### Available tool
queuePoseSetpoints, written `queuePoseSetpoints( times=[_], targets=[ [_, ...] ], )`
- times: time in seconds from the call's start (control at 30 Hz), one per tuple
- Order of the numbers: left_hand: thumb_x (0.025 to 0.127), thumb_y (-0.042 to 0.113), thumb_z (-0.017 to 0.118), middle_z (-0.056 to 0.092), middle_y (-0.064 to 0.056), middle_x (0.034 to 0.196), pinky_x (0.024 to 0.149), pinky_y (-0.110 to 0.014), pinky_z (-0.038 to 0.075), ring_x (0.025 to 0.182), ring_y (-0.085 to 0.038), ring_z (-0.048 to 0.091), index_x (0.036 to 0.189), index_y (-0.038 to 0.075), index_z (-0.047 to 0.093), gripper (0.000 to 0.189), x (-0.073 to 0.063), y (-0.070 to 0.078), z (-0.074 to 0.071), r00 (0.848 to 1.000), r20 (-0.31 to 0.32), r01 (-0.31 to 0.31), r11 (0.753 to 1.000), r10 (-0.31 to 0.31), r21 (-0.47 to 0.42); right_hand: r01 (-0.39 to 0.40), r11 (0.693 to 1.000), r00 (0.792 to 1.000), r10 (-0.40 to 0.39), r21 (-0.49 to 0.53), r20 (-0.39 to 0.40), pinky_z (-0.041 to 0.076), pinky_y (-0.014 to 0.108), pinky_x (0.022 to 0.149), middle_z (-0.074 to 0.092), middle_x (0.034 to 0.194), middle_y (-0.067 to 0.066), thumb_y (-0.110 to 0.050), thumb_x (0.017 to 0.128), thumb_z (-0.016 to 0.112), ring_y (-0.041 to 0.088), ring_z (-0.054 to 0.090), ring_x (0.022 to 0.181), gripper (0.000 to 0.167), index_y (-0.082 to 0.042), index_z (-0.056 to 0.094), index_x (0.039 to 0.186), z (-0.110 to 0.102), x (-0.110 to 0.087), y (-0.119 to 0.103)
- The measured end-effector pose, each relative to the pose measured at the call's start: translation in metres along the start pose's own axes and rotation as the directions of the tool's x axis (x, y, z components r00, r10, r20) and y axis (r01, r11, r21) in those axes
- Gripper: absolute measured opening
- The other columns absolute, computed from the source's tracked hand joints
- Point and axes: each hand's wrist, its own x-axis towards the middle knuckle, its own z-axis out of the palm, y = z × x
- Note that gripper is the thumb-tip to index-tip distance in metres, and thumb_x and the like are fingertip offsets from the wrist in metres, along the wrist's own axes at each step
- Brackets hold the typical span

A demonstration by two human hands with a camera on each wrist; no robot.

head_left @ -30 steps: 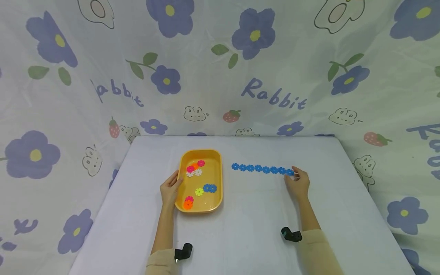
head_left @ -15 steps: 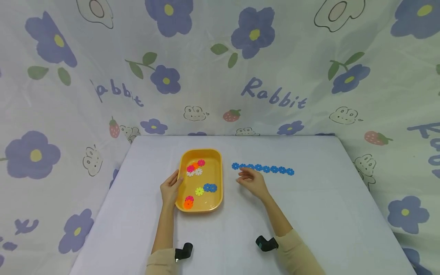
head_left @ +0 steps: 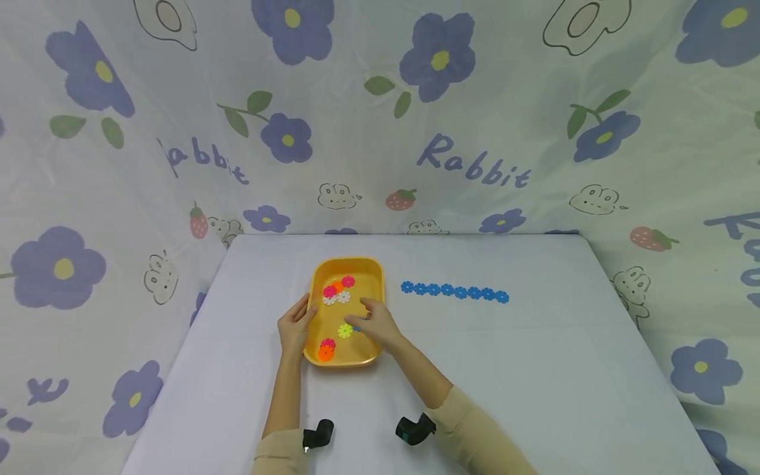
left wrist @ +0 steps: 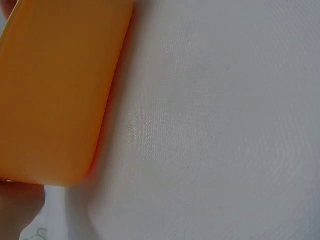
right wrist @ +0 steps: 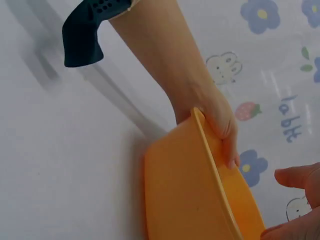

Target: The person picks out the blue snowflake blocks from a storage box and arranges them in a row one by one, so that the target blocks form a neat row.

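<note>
My left hand (head_left: 293, 326) grips the left wall of a yellow tray (head_left: 369, 280), its thumb over the rim; the right wrist view also shows this hold. Over the tray's right side hovers my right hand (head_left: 382, 326), thumb and fingers spread apart, with nothing visible between them. Below its fingertips lie blue snowflake-shaped discs (head_left: 357, 327), partly hidden by the hand. A yellow snowflake disc (head_left: 345, 331) is just left of them. In the right wrist view the right hand's fingers (right wrist: 295, 176) show near the tray wall (right wrist: 180, 185).
A row of joined blue snowflake discs (head_left: 460, 292) lies on the white table right of the tray. Pink and orange discs (head_left: 326, 353) sit at the tray's near end. White discs (head_left: 343, 297) lie with more pink and orange ones farther back.
My right hand has left the right end of the blue row and travelled left across the table to above the tray. The row stays on the table; my left hand and the tray have not moved.
</note>
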Motion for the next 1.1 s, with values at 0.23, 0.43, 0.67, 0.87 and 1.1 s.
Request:
queuePoseSetpoints(
  times=[0.23,0.43,0.67,0.87,1.1],
  targets=[
    [0.09,0.005,0.062,0.052,-0.017,0.134,0.085,-0.012,0.048,0.123,-0.026,0.051,0.13,0.0,0.054,0.041,0.0,-0.002,0.002,1.0,0.009,0.006,1.0,-0.006,-0.018,-0.233,0.959,0.966,0.209,-0.163,-0.155,0.032,0.051,0.109,0.032,0.146,0.026,-0.036,0.084,0.068,0.039,0.032,0.134,0.082,0.008,0.029,0.143,0.034,0.012,0.001],
    [0.089,0.006,0.063,0.053,-0.017,0.132,0.083,-0.01,0.049,0.123,-0.027,0.051,0.129,0.001,0.056,0.041,0.001,-0.001,0.003,1.0,-0.006,0.01,1.0,-0.01,-0.005,-0.232,0.97,0.952,0.209,-0.079,-0.224,0.035,0.049,0.107,0.038,0.141,0.027,-0.026,0.084,0.07,0.039,0.039,0.128,0.075,0.01,0.034,0.139,0.04,0.022,0.004],
    [0.089,0.004,0.063,0.052,-0.019,0.133,0.082,-0.01,0.049,0.123,-0.028,0.05,0.13,-0.001,0.054,0.042,0.003,-0.001,0.001,1.0,-0.015,0.007,1.0,-0.007,-0.005,-0.199,0.98,0.957,0.199,0.022,-0.212,0.041,0.043,0.104,0.048,0.133,0.024,-0.006,0.083,0.064,0.036,0.047,0.123,0.058,0.01,0.042,0.134,0.038,0.047,0.016],
    [0.089,0.003,0.063,0.051,-0.019,0.133,0.083,-0.011,0.049,0.124,-0.028,0.049,0.131,-0.001,0.053,0.043,0.003,-0.001,0.001,1.0,-0.011,0.012,1.0,-0.012,-0.008,-0.16,0.986,0.961,0.168,0.054,-0.221,0.047,0.036,0.099,0.059,0.119,0.018,0.007,0.077,0.056,0.028,0.054,0.109,0.05,0.008,0.053,0.127,0.036,0.067,0.022],
    [0.089,0.002,0.063,0.052,-0.019,0.132,0.082,-0.01,0.049,0.123,-0.028,0.049,0.13,-0.002,0.054,0.042,0.001,0.0,0.001,1.0,-0.012,0.0,1.0,0.0,-0.017,0.055,0.948,0.996,-0.076,-0.313,-0.055,0.051,0.031,0.09,0.064,0.109,0.011,0.003,0.076,0.067,0.023,0.058,0.1,0.038,-0.001,0.066,0.114,0.042,0.071,0.021]
  ],
)
